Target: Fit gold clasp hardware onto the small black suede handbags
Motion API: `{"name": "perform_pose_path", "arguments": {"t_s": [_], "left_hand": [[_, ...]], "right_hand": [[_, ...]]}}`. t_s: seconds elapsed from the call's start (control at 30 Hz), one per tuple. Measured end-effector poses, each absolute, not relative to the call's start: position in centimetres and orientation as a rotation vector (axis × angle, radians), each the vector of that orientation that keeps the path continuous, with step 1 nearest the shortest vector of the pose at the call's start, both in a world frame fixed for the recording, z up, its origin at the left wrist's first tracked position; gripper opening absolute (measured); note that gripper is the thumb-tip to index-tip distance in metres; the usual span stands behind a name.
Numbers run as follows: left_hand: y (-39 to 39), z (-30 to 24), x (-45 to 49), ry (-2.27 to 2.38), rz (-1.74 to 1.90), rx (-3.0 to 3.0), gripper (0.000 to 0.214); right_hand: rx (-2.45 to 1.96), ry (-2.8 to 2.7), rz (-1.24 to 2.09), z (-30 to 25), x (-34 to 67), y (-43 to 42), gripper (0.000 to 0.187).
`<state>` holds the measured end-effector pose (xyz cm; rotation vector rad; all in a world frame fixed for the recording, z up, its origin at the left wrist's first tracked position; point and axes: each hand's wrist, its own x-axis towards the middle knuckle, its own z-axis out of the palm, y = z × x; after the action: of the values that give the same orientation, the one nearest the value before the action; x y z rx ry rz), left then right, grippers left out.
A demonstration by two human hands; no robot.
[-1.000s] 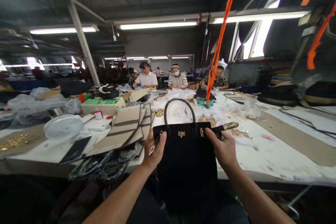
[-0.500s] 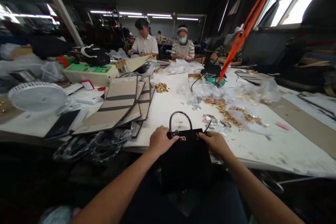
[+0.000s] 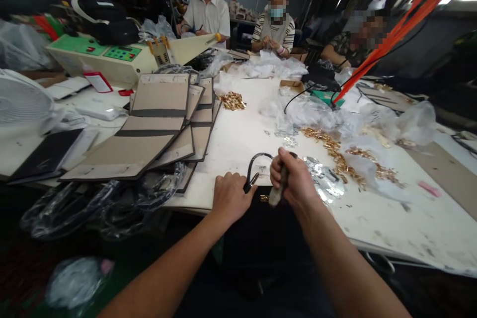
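Note:
A black handbag (image 3: 257,238) rests upright at my lap, against the table's front edge, with a small gold clasp (image 3: 264,198) on top. Its curved black handle (image 3: 249,165) rises behind my hands. My left hand (image 3: 233,196) grips the upper left edge of the bag by the handle's base, where a shiny metal piece shows near the thumb. Above the bag's right side, my right hand (image 3: 294,174) is closed around a short worn tool (image 3: 278,191) with a thick greyish-brown end pointing down toward the clasp. The tool's exact kind is unclear.
Stacked grey-beige panels (image 3: 149,124) and plastic-wrapped handles (image 3: 74,208) lie to the left, near a green-topped machine (image 3: 122,62) and a white fan (image 3: 22,97). Gold fittings (image 3: 328,146), silver pieces (image 3: 326,181) and plastic bags (image 3: 309,114) spread rightward. Several people sit across the table.
My right hand has left the bag's right top corner and risen, now with the tool in it. My left hand stays at the bag's upper left. The view has tipped downward.

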<state>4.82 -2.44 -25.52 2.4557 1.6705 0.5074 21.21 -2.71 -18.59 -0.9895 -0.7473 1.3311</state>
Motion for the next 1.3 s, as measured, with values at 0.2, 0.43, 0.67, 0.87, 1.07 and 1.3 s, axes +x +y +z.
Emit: {"name": "perform_pose_path", "arguments": {"t_s": [0.2,0.43,0.67,0.87,1.07,1.3], "left_hand": [[-2.4,-25.5,5.1,1.699,0.461,2.445,0.033],[-2.1,-25.3,5.6,1.717,0.398,2.451,0.029],[-2.0,-25.2,5.9,1.721,0.381,2.408,0.030],[-1.9,-25.2,5.8,1.729,0.373,2.441,0.028],[-1.9,-25.2,5.9,1.730,0.346,2.464,0.028],[-2.0,-25.3,6.0,1.738,0.351,2.470,0.027]], "right_hand": [[-0.975,-0.559,1.602,-23.0,21.2,4.3,0.042],[-0.959,-0.496,1.726,-24.9,20.9,4.7,0.040],[-1.061,-0.517,1.728,-24.8,20.2,5.3,0.040],[-1.111,-0.547,1.664,-24.6,19.8,5.1,0.038],[-1.140,-0.561,1.631,-24.8,19.6,5.1,0.036],[-1.160,-0.589,1.604,-24.5,19.6,4.8,0.033]]}}
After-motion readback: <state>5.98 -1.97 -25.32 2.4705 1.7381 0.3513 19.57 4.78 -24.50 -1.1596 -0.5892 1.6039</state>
